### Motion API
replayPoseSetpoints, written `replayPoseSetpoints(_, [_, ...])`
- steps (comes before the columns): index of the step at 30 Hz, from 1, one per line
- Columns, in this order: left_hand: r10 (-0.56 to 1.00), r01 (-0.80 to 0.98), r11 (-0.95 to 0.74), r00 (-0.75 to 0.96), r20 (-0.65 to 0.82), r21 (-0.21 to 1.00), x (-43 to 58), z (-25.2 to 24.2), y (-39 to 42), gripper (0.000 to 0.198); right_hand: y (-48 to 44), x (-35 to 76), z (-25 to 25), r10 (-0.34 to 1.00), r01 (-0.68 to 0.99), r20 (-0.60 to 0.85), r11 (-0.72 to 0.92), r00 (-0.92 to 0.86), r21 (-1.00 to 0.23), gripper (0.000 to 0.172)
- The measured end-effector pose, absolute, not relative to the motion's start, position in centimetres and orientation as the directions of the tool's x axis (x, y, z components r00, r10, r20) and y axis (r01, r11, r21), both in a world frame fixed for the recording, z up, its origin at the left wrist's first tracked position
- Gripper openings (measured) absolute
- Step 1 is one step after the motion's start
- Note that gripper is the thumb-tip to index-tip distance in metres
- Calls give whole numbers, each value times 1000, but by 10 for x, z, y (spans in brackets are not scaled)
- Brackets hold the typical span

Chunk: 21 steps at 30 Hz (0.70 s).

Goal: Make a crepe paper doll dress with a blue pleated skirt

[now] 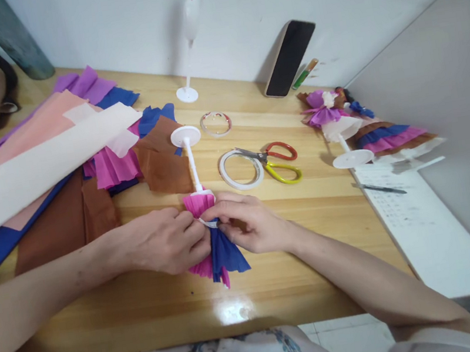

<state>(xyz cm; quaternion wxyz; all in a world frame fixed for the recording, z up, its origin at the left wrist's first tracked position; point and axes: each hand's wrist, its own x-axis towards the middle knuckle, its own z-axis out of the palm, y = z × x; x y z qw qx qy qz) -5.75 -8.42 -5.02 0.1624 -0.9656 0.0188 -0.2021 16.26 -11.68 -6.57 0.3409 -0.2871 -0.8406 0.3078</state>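
At the middle front of the table, my left hand (162, 241) has its fingers curled on pink crepe paper (197, 204), gathered around a white plastic stand (193, 165) with a round disc at its far end. My right hand (253, 220) pinches a blue crepe paper piece (228, 255) against the pink layer. Between both hands a narrow white strip (209, 223), like tape, crosses the paper. My fingertips hide part of the strip and of the stand. Just beyond lie a roll of white tape (225, 176) and scissors (280, 163) with red and yellow handles.
Folded crepe paper sheets (46, 164) in several colours cover the left side. Toward the wall are a clear tape roll (216, 124), an upright white stand (187, 94) and a leaning phone (291, 57). Finished-looking paper dresses (393, 136), a pen (383, 188) and written paper (424, 217) lie right.
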Motion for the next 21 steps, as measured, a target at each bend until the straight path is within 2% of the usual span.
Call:
replayPoseSetpoints(3, [-95, 36, -945, 921, 378, -324, -58, -51, -84, 22, -117, 162, -64, 727, 284, 343, 589, -595, -756, 34])
replayPoseSetpoints(7, [-83, 54, -947, 911, 404, -316, -58, -51, -84, 24, -117, 162, -66, 706, 248, 358, 601, -612, -760, 38])
replayPoseSetpoints(11, [-44, 59, -969, 914, 404, -240, -59, -54, -83, 24, -117, 163, -68, 727, 240, 340, 566, -597, -789, 34])
replayPoseSetpoints(16, [-28, 59, -981, 901, 434, -186, -59, -59, -81, 23, -116, 165, -66, 731, 262, 289, 538, -618, -801, 54])
replayPoseSetpoints(21, [-36, 57, -976, 909, 414, -210, -59, -60, -83, 21, -115, 164, -64, 734, 252, 271, 516, -622, -818, 37])
